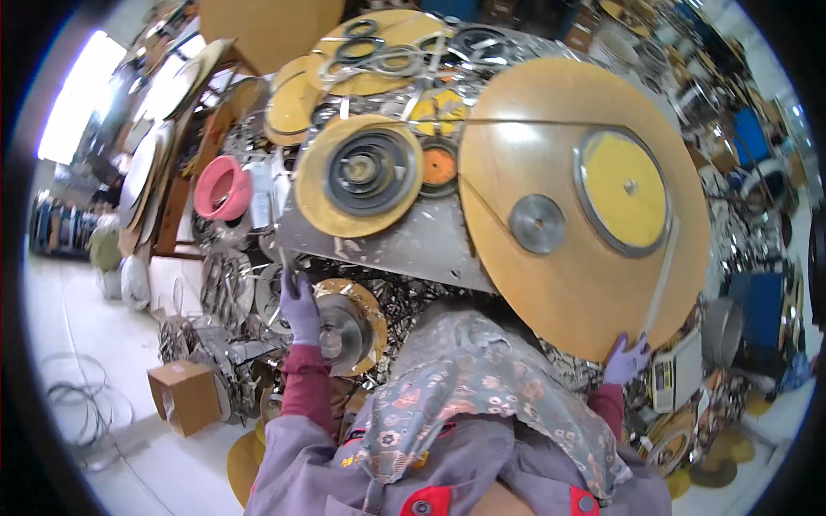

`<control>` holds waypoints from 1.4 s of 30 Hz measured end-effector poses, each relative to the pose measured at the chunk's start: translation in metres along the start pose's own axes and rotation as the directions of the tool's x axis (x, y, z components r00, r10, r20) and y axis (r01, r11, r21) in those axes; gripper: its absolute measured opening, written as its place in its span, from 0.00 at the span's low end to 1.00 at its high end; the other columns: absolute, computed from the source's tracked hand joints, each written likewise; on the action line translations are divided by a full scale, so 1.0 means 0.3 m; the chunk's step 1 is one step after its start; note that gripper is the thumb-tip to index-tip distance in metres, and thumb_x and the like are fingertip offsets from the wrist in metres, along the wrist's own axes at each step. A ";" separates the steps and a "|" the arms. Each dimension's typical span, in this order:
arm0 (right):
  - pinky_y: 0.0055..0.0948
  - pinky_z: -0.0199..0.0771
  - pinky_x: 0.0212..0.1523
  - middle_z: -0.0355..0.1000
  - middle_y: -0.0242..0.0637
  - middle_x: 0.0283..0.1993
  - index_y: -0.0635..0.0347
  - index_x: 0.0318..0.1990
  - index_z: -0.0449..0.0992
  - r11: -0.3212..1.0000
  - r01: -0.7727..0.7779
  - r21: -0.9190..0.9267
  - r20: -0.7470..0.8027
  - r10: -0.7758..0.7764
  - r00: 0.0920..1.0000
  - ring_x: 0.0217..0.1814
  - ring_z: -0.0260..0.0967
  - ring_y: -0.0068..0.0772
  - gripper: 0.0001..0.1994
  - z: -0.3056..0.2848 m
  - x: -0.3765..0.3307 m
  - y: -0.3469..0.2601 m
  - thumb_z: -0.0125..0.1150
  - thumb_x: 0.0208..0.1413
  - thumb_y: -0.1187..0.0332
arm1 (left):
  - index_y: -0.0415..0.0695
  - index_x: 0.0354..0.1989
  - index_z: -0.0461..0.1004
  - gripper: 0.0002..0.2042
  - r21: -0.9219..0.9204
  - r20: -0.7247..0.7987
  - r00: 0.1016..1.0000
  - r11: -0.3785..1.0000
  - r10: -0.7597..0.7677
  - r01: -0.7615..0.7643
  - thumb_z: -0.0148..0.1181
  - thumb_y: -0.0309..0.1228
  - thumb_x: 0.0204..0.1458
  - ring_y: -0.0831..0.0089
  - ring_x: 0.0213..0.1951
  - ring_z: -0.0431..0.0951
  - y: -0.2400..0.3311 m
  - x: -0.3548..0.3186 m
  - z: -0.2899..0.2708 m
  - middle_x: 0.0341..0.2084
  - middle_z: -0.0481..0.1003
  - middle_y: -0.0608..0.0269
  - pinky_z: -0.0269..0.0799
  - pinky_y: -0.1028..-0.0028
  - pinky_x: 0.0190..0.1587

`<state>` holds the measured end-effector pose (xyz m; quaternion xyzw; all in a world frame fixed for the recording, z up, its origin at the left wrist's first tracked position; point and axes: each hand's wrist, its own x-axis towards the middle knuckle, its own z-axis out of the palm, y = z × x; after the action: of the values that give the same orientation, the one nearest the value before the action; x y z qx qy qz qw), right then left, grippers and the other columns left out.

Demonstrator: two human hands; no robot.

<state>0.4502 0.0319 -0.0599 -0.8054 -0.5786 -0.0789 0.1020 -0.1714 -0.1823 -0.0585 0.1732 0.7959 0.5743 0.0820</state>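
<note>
From the head view, your left hand (300,307), in a pale purple glove, is raised with fingers half curled against the rim of a small metal reel (344,331), a shiny grey disc backed by a tan round plate, low and left of centre. A thin strip of bright metal (288,273) rises from your fingertips; the grip itself is too small to judge, so you cannot tell whether the hand pinches it.

Your right hand (625,361), gloved the same, presses with spread fingers on the near lower edge of a big tan wooden disc (585,215), smooth and matte. That disc carries a yellow round plate ringed in grey metal (624,191) and a small steel hub (538,224).

Farther left on the grey metal table (404,245) lies another tan disc wound with dark coiled strip (360,175). A pink plastic ring (222,187) hangs at far left. A brown cardboard box (185,394) sits on the pale floor, near left. A white box-shaped unit with a yellow label (675,371) stands just right of your right hand.
</note>
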 end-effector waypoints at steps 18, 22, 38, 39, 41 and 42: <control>0.49 0.59 0.58 0.58 0.55 0.59 0.52 0.62 0.59 0.998 -0.064 0.010 0.086 0.063 0.994 0.61 0.56 0.56 0.28 0.151 0.133 0.208 0.58 0.52 0.67 | 0.46 0.60 0.62 0.25 0.165 0.907 0.420 0.909 0.013 -0.383 0.53 0.25 0.51 0.50 0.36 0.76 0.366 -0.375 0.425 0.33 0.74 0.44 0.72 0.61 0.38; 0.41 0.64 0.56 0.67 0.54 0.54 0.58 0.62 0.58 0.933 -0.153 0.325 0.278 0.061 0.959 0.55 0.65 0.53 0.28 0.043 0.209 0.249 0.52 0.51 0.71 | 0.42 0.60 0.60 0.25 0.060 0.903 0.385 0.833 0.189 -0.550 0.51 0.25 0.51 0.49 0.35 0.75 0.357 -0.375 0.464 0.33 0.74 0.46 0.71 0.59 0.38; 0.30 0.63 0.58 0.70 0.45 0.55 0.71 0.55 0.67 0.564 -0.298 0.770 0.518 -0.280 0.808 0.58 0.65 0.31 0.19 -0.093 -0.121 -0.372 0.52 0.59 0.70 | 0.36 0.38 0.65 0.08 0.286 0.844 0.536 0.851 -0.006 -0.440 0.51 0.28 0.54 0.42 0.32 0.75 0.454 -0.227 0.913 0.28 0.74 0.39 0.69 0.51 0.36; 0.29 0.63 0.57 0.70 0.44 0.55 0.69 0.55 0.67 0.545 -0.318 0.776 0.534 -0.300 0.790 0.57 0.66 0.29 0.18 -0.114 -0.087 -0.408 0.52 0.58 0.70 | 0.36 0.38 0.66 0.08 0.263 0.848 0.529 0.846 0.026 -0.463 0.51 0.29 0.54 0.42 0.33 0.75 0.472 -0.209 0.925 0.27 0.74 0.39 0.69 0.51 0.36; 0.25 0.66 0.53 0.71 0.41 0.53 0.66 0.56 0.68 0.575 -0.352 0.739 0.593 -0.306 0.745 0.50 0.67 0.23 0.19 -0.166 0.023 -0.455 0.53 0.57 0.72 | 0.36 0.36 0.66 0.08 0.224 0.852 0.517 0.835 0.083 -0.503 0.51 0.29 0.54 0.41 0.34 0.75 0.499 -0.168 0.926 0.27 0.74 0.38 0.69 0.52 0.37; 0.24 0.66 0.51 0.72 0.40 0.52 0.66 0.56 0.68 0.530 -0.340 0.777 0.550 -0.306 0.777 0.47 0.67 0.22 0.19 -0.146 0.075 -0.455 0.53 0.57 0.72 | 0.36 0.37 0.66 0.08 0.218 0.865 0.495 0.824 0.086 -0.524 0.51 0.29 0.54 0.42 0.34 0.75 0.504 -0.159 0.919 0.27 0.74 0.38 0.69 0.52 0.37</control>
<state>0.3276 0.0835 -0.0022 -0.6343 -0.5316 0.4862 0.2805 -0.0090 0.0866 -0.0092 0.5778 0.7267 0.2260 0.2950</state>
